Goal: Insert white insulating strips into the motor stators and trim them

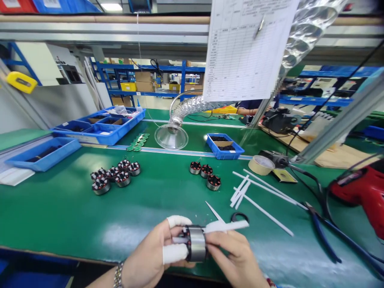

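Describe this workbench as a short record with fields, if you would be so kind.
Left hand: holds a round metal motor
Left fingertips: two white covers
Right hand: fingers at the motor's right side, beside a white strip; exact grip unclear
Bench left: cluster of motors
Bench middle: three motors
Bench right: loose strips, tape roll, pliers, red tool
Far side: metal funnel

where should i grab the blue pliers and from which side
Probably by both blue handles: come in from the near side and above with the right hand, the hand they lie closer to. The pliers lie flat, handles spread toward the person, while the head points away beside the white strips.
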Motion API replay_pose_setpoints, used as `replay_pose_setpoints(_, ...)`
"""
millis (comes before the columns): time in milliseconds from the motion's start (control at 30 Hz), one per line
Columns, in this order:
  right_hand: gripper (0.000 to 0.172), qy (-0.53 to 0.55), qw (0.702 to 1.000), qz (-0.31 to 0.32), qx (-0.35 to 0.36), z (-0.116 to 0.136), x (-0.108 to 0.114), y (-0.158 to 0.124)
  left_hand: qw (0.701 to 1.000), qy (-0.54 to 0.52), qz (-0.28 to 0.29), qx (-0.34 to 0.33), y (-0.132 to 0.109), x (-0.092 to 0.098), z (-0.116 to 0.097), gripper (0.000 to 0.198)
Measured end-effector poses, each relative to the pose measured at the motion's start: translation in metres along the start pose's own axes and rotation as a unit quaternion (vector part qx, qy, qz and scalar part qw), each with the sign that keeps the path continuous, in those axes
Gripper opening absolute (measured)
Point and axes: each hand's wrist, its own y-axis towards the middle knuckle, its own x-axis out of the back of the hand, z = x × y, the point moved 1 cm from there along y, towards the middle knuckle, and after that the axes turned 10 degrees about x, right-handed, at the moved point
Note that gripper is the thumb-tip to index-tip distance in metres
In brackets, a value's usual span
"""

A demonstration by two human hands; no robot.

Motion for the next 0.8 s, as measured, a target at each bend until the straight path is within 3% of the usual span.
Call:
replay_pose_setpoints(400,0.020,-0.017,0.997,-0.037,0.060,0.002,-0.006,-0.014,0.994,0.088,-0.065,-0.013,0.000,-0.010,0.005,0.025)
replay_pose_setpoints(667,0.016,-0.072,0.991,-0.079,0.086,-0.002,-0.008,-0.030,0.986,0.111,-0.113,-0.051,0.005,-0.002,0.014,0.026)
replay_pose_setpoints(800,0.023,-0.078,0.992,-0.037,0.090,-0.009,-0.004,-0.036,0.988,0.102,-0.109,-0.038,0.009,-0.002,0.016,0.027)
